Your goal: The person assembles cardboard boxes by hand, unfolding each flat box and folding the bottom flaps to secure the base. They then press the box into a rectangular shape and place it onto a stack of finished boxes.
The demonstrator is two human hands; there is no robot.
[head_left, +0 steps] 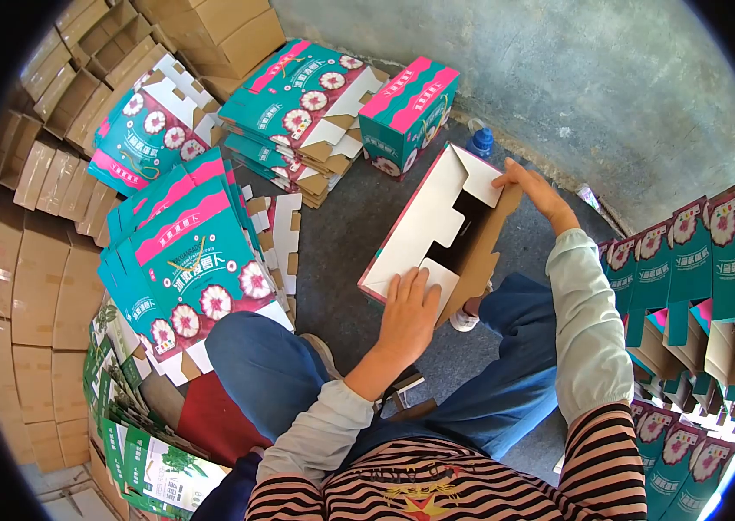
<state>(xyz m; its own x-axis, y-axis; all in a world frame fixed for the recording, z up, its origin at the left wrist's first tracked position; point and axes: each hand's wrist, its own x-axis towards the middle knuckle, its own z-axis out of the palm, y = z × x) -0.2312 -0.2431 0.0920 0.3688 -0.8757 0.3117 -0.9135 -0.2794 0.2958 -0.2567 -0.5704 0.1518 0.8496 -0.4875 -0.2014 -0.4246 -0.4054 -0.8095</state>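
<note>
- The carton (412, 215) is sitting in front of the person's knees (256, 360), its dark inside showing through a gap.
- The left hand (409, 321) is lying over the near white flap (443, 280), its grip open, fingers slightly spread.
- The right hand (541, 195) is touching the far end of the brown flap (482, 249); whether its grip is pinching, I cannot tell.
- 1 closed box (408, 119) is standing beyond the carton, near a blue bottle (480, 143).
- Flattened boxes (183, 260) are lying stacked at the left.

Packing workshop; stacked brown cartons (36, 282); piled flat teal boxes (178, 282)
</note>
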